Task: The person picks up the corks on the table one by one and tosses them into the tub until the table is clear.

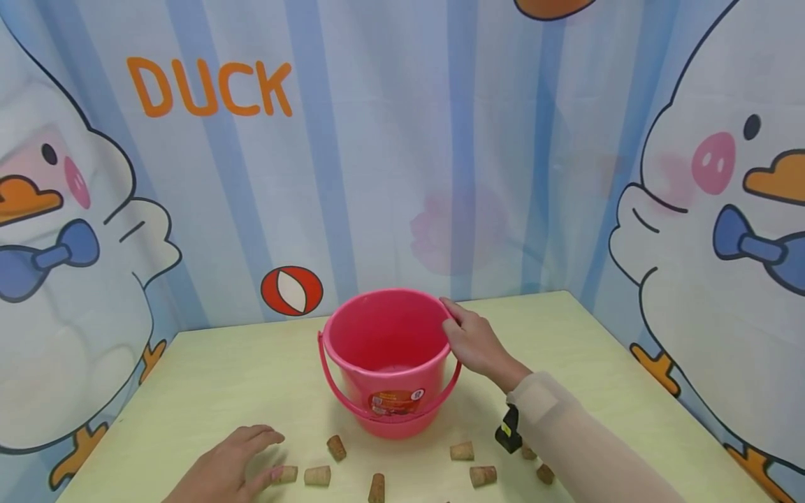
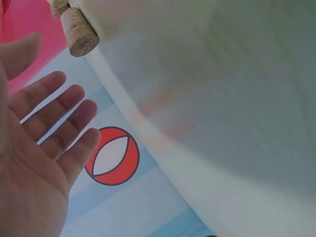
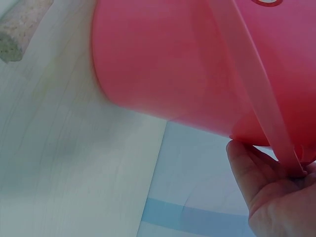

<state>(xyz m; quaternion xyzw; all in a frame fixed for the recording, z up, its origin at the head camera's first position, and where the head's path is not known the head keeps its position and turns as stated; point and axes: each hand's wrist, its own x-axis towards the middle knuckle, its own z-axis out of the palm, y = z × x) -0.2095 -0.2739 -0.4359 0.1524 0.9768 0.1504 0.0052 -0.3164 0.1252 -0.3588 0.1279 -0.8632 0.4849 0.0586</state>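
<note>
A pink bucket [image 1: 396, 391] stands upright on the table, its handle [image 1: 352, 405] hanging down across the front over a label. My right hand [image 1: 478, 342] grips the bucket's rim on the right side. In the right wrist view, the fingers of this right hand [image 3: 281, 192] sit under the rim beside the handle's end. My left hand [image 1: 229, 464] hovers at the front left with its fingers spread, nearest to a cork [image 1: 288, 474] that its thumb overlaps. The left wrist view shows the open palm of my left hand [image 2: 39, 148] holding nothing.
Several corks lie along the front of the table, among them a cork [image 1: 336, 448] close before the bucket, one darker cork [image 1: 376, 488] and a pale cork [image 1: 462, 451]. A duck-print curtain [image 1: 390, 140] hangs behind the pale yellow table [image 1: 251, 377].
</note>
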